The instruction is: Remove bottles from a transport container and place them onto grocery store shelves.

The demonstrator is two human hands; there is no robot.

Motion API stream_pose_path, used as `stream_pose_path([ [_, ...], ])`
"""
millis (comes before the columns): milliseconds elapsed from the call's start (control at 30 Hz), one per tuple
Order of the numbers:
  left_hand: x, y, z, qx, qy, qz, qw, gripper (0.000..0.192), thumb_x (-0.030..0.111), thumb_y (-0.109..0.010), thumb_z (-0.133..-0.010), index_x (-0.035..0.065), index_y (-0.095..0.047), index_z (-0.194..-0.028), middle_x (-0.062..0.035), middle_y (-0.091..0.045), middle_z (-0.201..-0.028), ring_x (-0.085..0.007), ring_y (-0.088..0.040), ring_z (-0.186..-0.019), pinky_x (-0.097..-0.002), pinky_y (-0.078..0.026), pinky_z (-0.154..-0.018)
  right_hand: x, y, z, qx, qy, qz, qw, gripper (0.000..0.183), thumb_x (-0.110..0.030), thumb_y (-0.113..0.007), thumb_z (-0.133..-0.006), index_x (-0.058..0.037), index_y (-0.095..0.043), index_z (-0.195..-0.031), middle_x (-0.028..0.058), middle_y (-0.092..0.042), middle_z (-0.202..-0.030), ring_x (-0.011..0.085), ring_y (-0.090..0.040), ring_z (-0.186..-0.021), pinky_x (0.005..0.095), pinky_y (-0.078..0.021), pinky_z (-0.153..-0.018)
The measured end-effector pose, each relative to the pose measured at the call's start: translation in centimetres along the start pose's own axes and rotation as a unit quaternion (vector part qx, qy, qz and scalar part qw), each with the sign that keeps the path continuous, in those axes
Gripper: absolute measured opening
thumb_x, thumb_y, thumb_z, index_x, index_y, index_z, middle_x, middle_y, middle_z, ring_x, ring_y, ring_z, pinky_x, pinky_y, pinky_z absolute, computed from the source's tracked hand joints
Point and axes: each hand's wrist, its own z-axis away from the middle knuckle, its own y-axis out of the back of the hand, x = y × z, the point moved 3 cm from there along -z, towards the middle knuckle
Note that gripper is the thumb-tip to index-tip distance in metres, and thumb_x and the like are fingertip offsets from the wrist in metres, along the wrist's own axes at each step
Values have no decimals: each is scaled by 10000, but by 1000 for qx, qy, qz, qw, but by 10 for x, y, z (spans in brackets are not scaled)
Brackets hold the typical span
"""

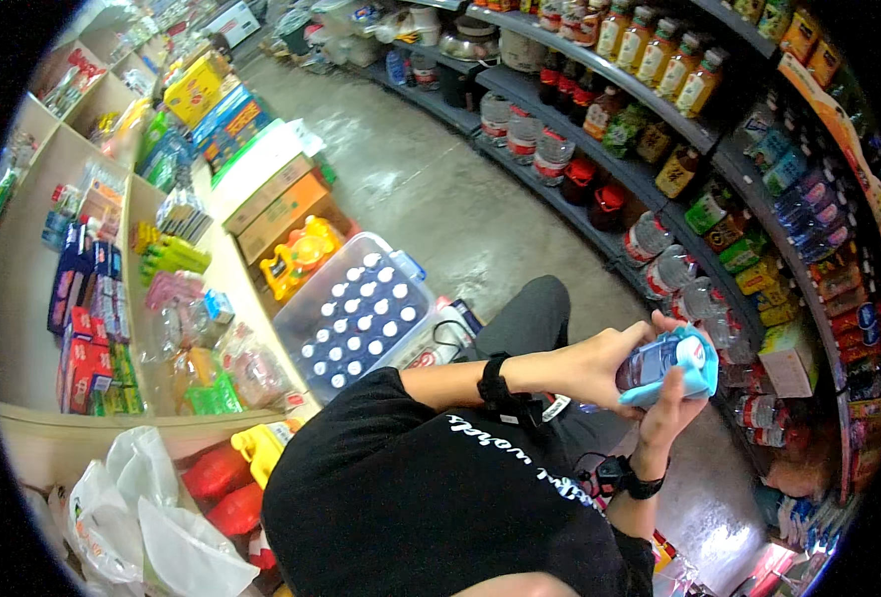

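Note:
My left hand point(590, 367) grips a small plastic bottle point(651, 361) with a white cap and a blue label. The bottle is tilted, its cap pointing to the right of the view. A light-blue cloth point(700, 382) wraps partly around it near the cap. With my right hand point(668, 418) I press this cloth against the bottle, thumb beside the cap. Left of my knee stands a clear plastic storage box point(360, 248) with a blue latch. Rows of similar white-capped bottles point(364, 322) stand upright inside it.
Metal shelves point(582, 61) with drinks curve along the right side. Wooden shelving point(30, 283) with packaged goods lines the left. Cardboard boxes point(284, 213) and a yellow plastic item point(302, 254) adjoin the storage box. White plastic bags point(179, 552) occupy the lower left.

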Motion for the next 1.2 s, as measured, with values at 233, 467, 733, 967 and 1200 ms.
stream_pose_path([
  [233, -17, 33, 26, 121, 33, -82, 989, 636, 195, -806, -637, 2, -472, -1143, -136, -619, -821, -165, -609, -742, -310, -494, -654, 19, 5, -12, 83, -62, -66, 992, 592, -436, -365, -991, 105, -463, -1210, 248, -585, -1159, 340, -605, -1046, 428, -453, -945],
  [467, -64, 160, 115, 574, 86, 43, 813, 428, 285, -764, -770, 43, -540, -1043, -58, -619, -871, -134, -589, -727, -272, -481, -649, -3, 84, -12, 196, -66, -81, 975, 497, -432, -406, -981, 36, -503, -1118, 152, -600, -986, 264, -607, -883, 374, -463, -839],
  [733, -129, 286, 338, 855, -11, -88, 511, 392, 120, -787, -700, 32, -603, -1035, -45, -637, -921, -139, -605, -766, -283, -496, -680, -10, 141, -4, 221, -86, -58, 970, 452, -391, -404, -984, 21, -514, -1136, 113, -585, -969, 218, -583, -857, 340, -447, -825],
  [967, -134, 277, 398, 862, 255, -269, 346, 463, 147, -859, -573, -1, -657, -962, -144, -684, -930, -276, -654, -837, -386, -507, -786, -21, 169, 7, 239, -108, 13, 965, 432, -390, -417, -979, 1, -550, -1106, 74, -588, -920, 181, -570, -781, 301, -453, -732],
  [1200, -151, 267, 442, 895, 174, -296, 284, 667, -9, -825, -542, -39, -557, -1152, -158, -633, -1093, -261, -625, -917, -384, -503, -828, -17, 173, 11, 225, -125, 16, 966, 410, -365, -419, -983, 2, -553, -1107, 74, -596, -924, 175, -571, -786, 301, -459, -717],
])
